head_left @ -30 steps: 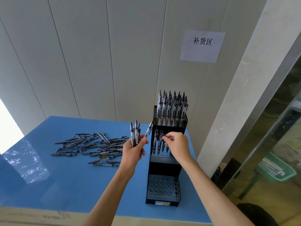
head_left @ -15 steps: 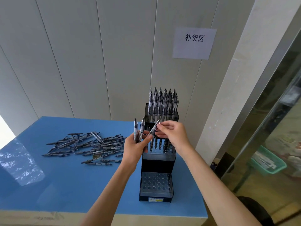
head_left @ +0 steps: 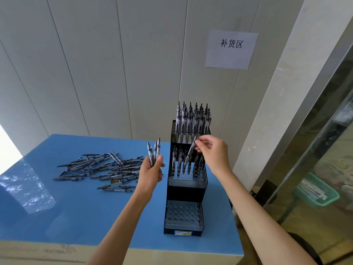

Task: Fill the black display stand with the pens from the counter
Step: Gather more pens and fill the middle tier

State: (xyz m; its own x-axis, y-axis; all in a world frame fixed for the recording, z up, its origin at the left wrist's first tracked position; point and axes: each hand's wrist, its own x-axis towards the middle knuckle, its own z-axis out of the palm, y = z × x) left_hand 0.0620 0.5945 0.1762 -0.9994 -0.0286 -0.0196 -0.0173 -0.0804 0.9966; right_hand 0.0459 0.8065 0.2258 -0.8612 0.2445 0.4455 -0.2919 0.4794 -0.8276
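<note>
The black display stand (head_left: 183, 194) rises in three tiers on the blue counter (head_left: 80, 213). Its top tier is packed with upright pens (head_left: 193, 121). Several pens stand in the middle tier's left and back holes, and the bottom tier's holes are bare. My right hand (head_left: 213, 152) pinches a single pen (head_left: 191, 152) by its upper end, tilted, its tip over the middle tier. Left of the stand, my left hand (head_left: 151, 172) grips a small bunch of pens (head_left: 153, 152) pointing up. A loose pile of pens (head_left: 103, 167) lies on the counter farther left.
A white panelled wall stands right behind the counter, with a paper sign (head_left: 231, 49) on it. A pillar and a glass partition are on the right, with a green basket (head_left: 317, 190) on the floor beyond. The counter's front edge is close to me.
My right hand took one pen from the bunch in my left hand and carried it right, over the middle tier. My left hand dropped slightly away from the stand.
</note>
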